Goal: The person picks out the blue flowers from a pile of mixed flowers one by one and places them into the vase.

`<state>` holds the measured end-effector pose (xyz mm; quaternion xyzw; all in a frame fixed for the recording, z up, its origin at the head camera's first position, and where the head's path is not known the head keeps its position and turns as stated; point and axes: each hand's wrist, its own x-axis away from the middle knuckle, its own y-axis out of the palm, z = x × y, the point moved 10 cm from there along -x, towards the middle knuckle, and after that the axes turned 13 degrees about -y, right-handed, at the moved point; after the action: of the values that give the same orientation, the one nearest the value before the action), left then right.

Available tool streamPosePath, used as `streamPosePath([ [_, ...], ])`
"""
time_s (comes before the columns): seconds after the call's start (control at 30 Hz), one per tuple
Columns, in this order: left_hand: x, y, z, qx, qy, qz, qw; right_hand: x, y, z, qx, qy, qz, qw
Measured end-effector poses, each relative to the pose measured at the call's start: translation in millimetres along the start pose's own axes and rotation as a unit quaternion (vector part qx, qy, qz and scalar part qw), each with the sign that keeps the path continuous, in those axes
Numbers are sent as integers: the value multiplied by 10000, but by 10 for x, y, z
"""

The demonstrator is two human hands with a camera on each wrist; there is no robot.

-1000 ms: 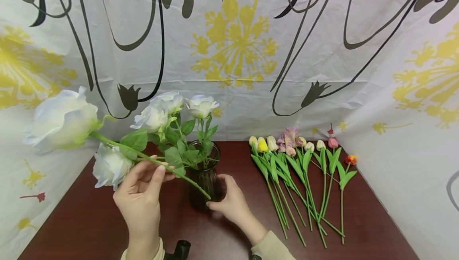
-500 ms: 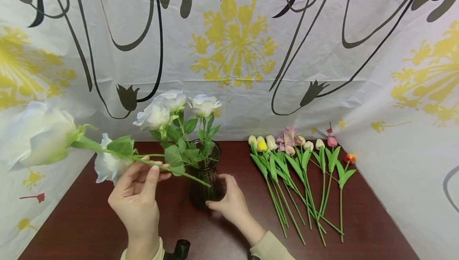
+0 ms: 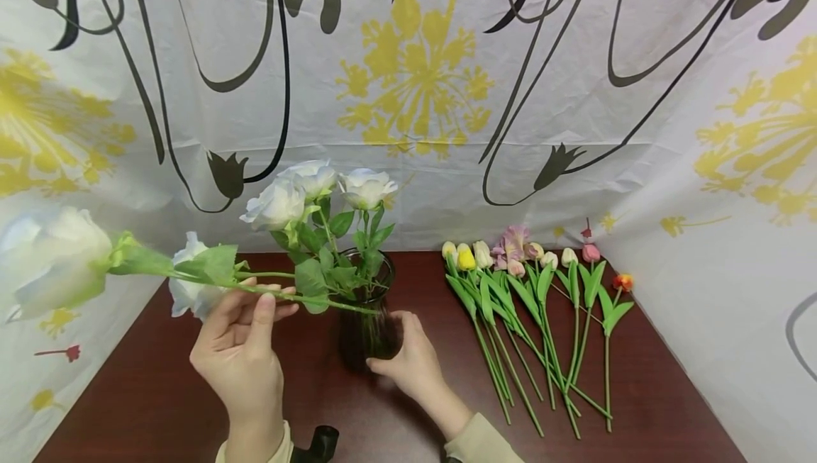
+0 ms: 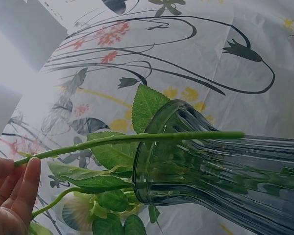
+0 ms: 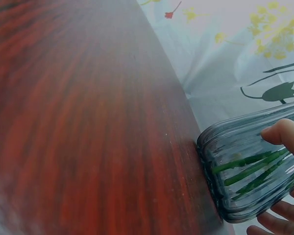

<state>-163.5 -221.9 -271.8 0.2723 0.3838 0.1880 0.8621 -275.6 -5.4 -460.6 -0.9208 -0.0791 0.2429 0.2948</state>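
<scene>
My left hand (image 3: 245, 349) pinches the green stem of a white rose (image 3: 54, 264) between thumb and fingers. The bloom points left and is slightly blurred, while the bare stem end reaches right, crossing in front of the vase just below its rim. In the left wrist view the stem (image 4: 137, 138) lies across the glass. Dark ribbed glass forms the vase (image 3: 364, 339), which stands upright with several white roses (image 3: 277, 204) in it. One low rose (image 3: 191, 286) is partly hidden behind my left hand. My right hand (image 3: 411, 360) grips the vase's lower right side; stems show inside (image 5: 250, 171).
Several tulips (image 3: 542, 307) in yellow, white, pink and orange lie on the right of the dark red table (image 3: 408, 420), with a lilac flower (image 3: 513, 247) among them. Printed cloth (image 3: 421, 201) walls in the back and sides. A black cylindrical object (image 3: 324, 442) shows by the left sleeve.
The held rose has swung down and left, its stem now closer to level, with the stem end rising toward the vase rim. My right hand stays on the vase.
</scene>
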Motion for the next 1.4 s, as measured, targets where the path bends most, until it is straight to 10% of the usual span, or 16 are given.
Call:
streamPosePath([
  [1.4, -15, -176, 24, 837, 70, 648, 9944, 7, 3, -9, 127, -109, 0, 9999],
])
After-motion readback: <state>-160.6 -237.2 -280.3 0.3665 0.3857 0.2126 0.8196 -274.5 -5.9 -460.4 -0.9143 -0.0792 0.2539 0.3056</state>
